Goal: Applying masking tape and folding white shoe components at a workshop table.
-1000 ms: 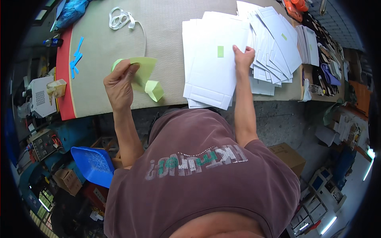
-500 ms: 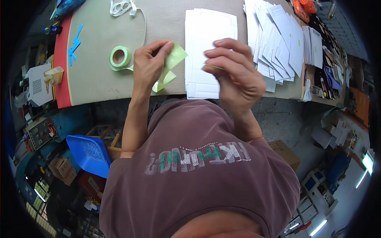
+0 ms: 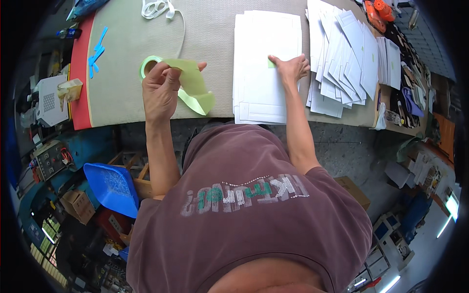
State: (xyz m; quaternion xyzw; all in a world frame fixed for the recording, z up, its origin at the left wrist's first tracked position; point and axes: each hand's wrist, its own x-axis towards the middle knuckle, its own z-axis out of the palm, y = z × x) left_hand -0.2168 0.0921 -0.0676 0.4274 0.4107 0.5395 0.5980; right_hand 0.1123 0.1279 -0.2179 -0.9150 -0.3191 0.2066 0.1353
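Note:
My left hand (image 3: 161,93) pinches a strip of pale green tape (image 3: 195,80) between thumb and fingers, and the strip's loose end curls down above the tabletop. Partly hidden behind that hand is the roll of green tape (image 3: 147,64). My right hand (image 3: 292,71) holds nothing. Its thumb is stretched onto a small green tape piece (image 3: 271,64) lying on the top sheet of a stack of white flat card cartons (image 3: 261,90). The other fingers of that hand are apart and slightly bent over the stack's right side.
A fanned pile of white cartons (image 3: 337,63) covers the table's right part. At its far left lie blue plastic strips (image 3: 96,54). White ribbon (image 3: 159,9) lies at the back. A blue plastic chair seat (image 3: 112,188) stands below the table's left edge.
My right hand has come down from the air onto the carton stack, where the small green piece now shows. My left hand has shifted left with the tape strip.

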